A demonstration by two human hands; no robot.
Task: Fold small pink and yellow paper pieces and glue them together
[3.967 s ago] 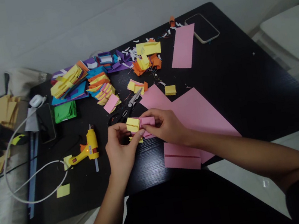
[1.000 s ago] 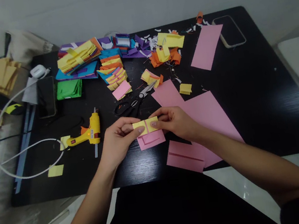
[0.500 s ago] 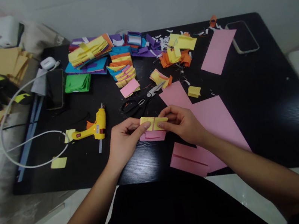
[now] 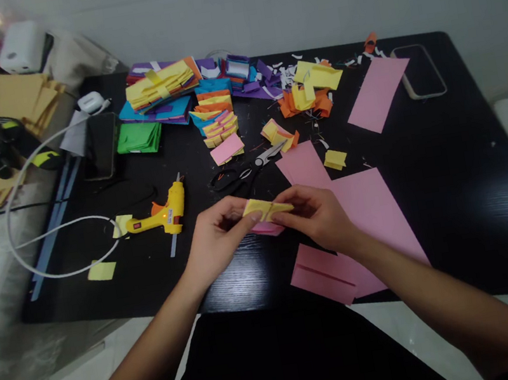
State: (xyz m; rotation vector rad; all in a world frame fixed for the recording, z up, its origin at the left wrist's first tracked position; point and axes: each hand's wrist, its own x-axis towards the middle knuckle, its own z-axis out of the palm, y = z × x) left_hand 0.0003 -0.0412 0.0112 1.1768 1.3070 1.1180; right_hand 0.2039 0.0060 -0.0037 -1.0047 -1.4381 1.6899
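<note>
1. Both hands met above the dark surface [image 4: 240, 282]. The left hand [image 4: 215, 234] pinched one end of a folded yellow paper [image 4: 262, 206]; the right hand [image 4: 325, 216] pinched the other. A folded pink paper [image 4: 267, 229] showed just below the yellow.
2. Uneven thumb pressure could have skewed the creases, and pulling the ends apart could have torn the thin paper or opened the folds.
3. Scissors [image 4: 260, 161] lay just beyond the fingers, blades pointing up and right; a forward reach could have knocked them.
4. A yellow glue gun [image 4: 174, 210] with a small orange light lay left of the left hand. Its nozzle, perhaps hot, could have burned a wrist swinging that way.
5. The right forearm passed over a large pink sheet [image 4: 379, 221], so a dragging sleeve or elbow could have shifted it.
6. A creased pink sheet [image 4: 322, 272] lay near the surface's front edge. Bare dark surface left more room toward the front left than toward the scissors.
</note>
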